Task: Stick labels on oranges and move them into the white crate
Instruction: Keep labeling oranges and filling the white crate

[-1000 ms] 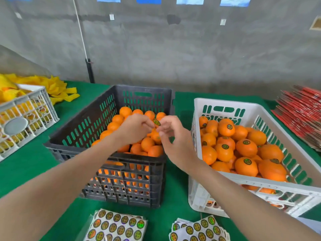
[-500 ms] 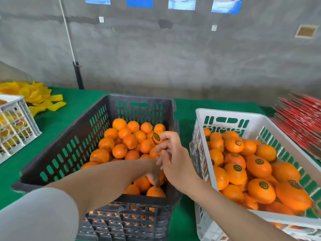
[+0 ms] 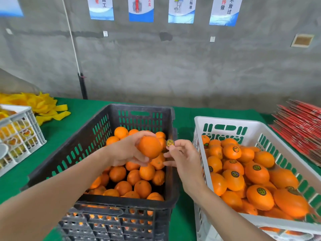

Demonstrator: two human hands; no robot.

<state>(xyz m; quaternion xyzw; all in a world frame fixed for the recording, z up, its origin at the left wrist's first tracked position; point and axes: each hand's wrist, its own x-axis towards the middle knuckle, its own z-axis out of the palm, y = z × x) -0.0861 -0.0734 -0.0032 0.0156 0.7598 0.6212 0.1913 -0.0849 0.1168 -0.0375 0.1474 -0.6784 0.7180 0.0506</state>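
left hand (image 3: 125, 152) fingers curled round orange (image 3: 149, 149) | right hand (image 3: 185, 160) fingertips pinch label (image 3: 170, 143) at orange's 3 o'clock | over black crate (image 3: 97, 129)

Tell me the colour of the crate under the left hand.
It is a black crate; head view shows it best.

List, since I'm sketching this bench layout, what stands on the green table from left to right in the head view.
From the left: small white crate → black crate of unlabelled oranges → white crate of labelled oranges → stack of red sheets.
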